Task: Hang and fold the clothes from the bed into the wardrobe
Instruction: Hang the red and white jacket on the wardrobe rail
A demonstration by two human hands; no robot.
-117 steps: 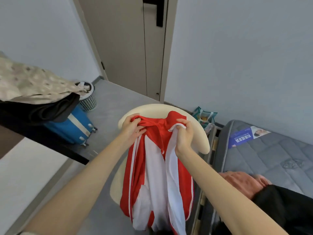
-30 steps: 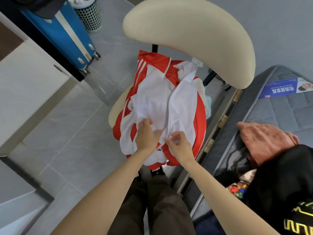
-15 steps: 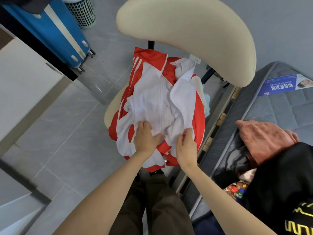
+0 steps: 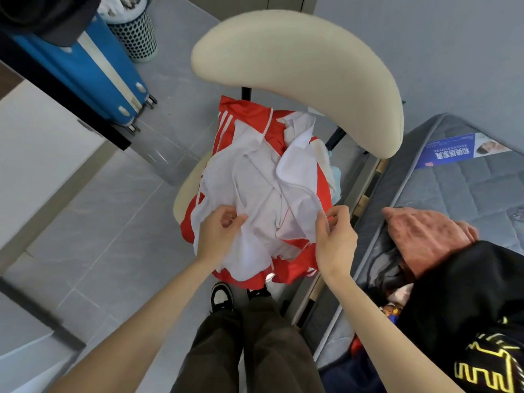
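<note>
Head view: red-and-white jacket (image 4: 255,182) on the chair seat, one hand holding each side of it.
The jacket lies crumpled with its white lining up on the chair (image 4: 297,75), just beside the bed (image 4: 467,188), collar toward the backrest. The left hand (image 4: 218,231) pinches a bunch of lining; the right hand (image 4: 336,239) pinches the zip edge (image 4: 317,202) between thumb and fingers. The fabric is judged light, limp and slick: expect it to sag and slide, and to hold no crease unaided. Take hold at firm seams (collar, shoulders, zip tape), not loose lining, which probably pulls away from the shell. A pile of garments (image 4: 425,234) waits on the bed.
</note>
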